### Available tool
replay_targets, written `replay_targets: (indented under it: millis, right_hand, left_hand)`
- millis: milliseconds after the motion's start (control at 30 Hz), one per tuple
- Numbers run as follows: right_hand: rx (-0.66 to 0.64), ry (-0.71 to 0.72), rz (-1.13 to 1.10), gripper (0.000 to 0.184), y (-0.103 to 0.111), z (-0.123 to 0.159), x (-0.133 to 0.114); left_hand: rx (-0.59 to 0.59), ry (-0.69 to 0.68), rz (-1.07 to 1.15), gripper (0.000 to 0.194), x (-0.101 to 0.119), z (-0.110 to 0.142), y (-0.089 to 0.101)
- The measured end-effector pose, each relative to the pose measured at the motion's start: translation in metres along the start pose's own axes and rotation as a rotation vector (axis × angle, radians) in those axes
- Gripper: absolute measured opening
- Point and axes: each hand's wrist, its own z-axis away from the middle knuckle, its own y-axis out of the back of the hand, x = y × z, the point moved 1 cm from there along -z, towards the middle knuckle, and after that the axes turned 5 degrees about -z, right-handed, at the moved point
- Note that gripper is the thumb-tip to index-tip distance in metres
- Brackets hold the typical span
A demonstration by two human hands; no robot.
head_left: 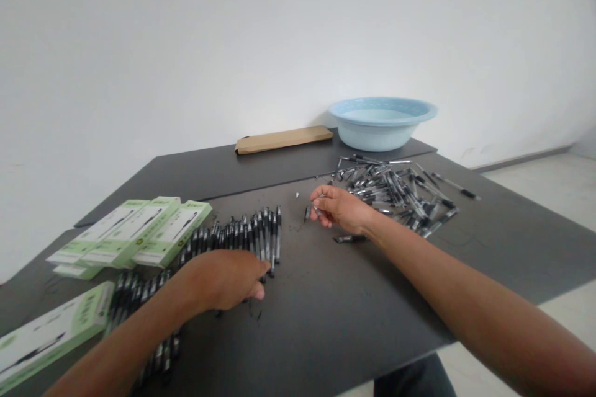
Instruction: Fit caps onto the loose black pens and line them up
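My left hand point(233, 279) reaches over the near end of a row of black-capped gel pens point(242, 234). Its index fingertip touches the lower end of a pen point(272, 254) that juts out past its neighbours. The thumb is apart from the index finger; the other fingers are hidden beneath the hand. My right hand point(336, 208) is pinched a little above the table, left of a loose heap of pens point(395, 189). Between its fingers is a pen, mostly covered, with a dark end point(307, 213) showing. Below that hand lies a single pen point(349, 239).
Several green-and-white pen boxes point(172, 232) lie at the left, beside a second group of pens point(135, 288). At the back of the dark table point(316, 322) are a flat brown cardboard piece point(284, 139) and a light blue basin point(382, 127). A tiny pale bit point(297, 195) lies mid-table.
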Motion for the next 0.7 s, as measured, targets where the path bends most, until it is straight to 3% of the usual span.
replay_targets:
  millis: [367, 633, 700]
  right_hand:
    - [0.080, -0.035, -0.120, 0.022, -0.0009, 0.0027, -0.0042]
    - [0.011, 0.029, -0.161, 0.022, -0.0014, 0.0026, -0.0030]
    - [0.005, 0.053, -0.158, 0.023, -0.0023, 0.0027, -0.0034]
  left_hand:
    - [0.015, -0.016, 0.011, 0.038, -0.0016, -0.0011, -0.0028]
    - [-0.024, -0.023, -0.006, 0.039, 0.0006, -0.0004, 0.0005]
    - [0.012, -0.038, 0.017, 0.038, -0.0012, -0.0013, -0.0017]
